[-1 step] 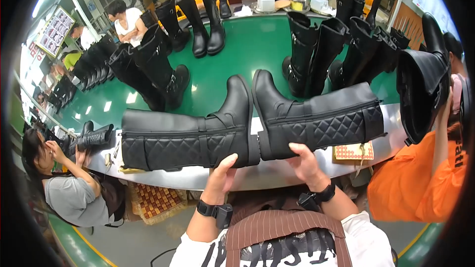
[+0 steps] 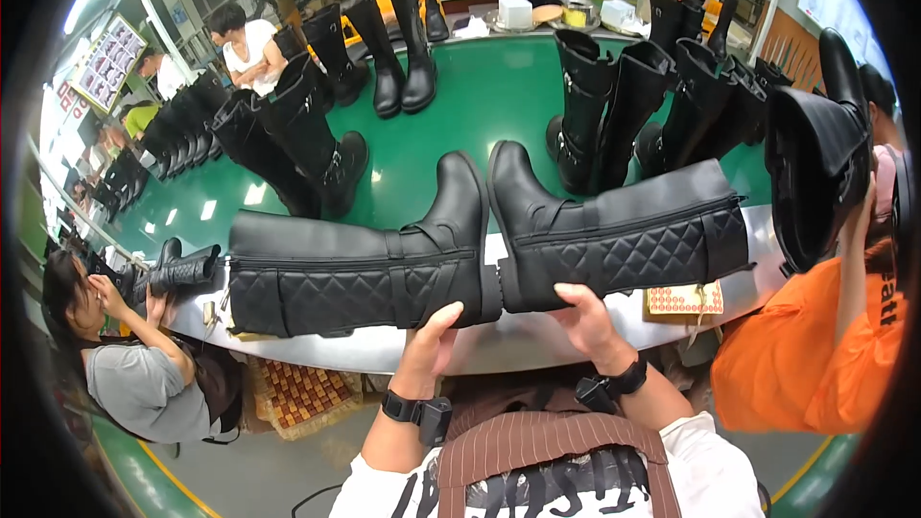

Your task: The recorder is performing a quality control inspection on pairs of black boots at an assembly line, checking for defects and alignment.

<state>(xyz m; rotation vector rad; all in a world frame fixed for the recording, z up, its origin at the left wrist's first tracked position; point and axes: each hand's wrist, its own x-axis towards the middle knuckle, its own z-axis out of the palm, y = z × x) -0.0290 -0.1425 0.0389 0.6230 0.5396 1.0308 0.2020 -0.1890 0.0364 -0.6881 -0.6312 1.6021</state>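
Two tall black boots lie on their sides in front of me, soles facing each other and nearly touching. The left boot (image 2: 360, 273) points its shaft to the left; my left hand (image 2: 432, 341) grips it near the heel, thumb on top and fingers hidden beneath. Its mate, the right boot (image 2: 619, 235), has its shaft to the right and tilts up a little. My right hand (image 2: 587, 324) holds that one by the heel side, thumb showing and fingers underneath. Both boots have quilted panels, a long zip and ankle straps.
Beyond the boots runs a green tabletop (image 2: 480, 86) with a metal edge (image 2: 355, 353). Standing boots (image 2: 614, 105) crowd its right, more boots (image 2: 293, 134) its left. An orange-clad co-worker (image 2: 796, 345) raises a boot (image 2: 815, 173) at right; a grey-shirted co-worker (image 2: 144, 364) sits left.
The two boots and my hands stay almost in place, the left boot's shaft shifting slightly left and down. The whole view has moved a little.
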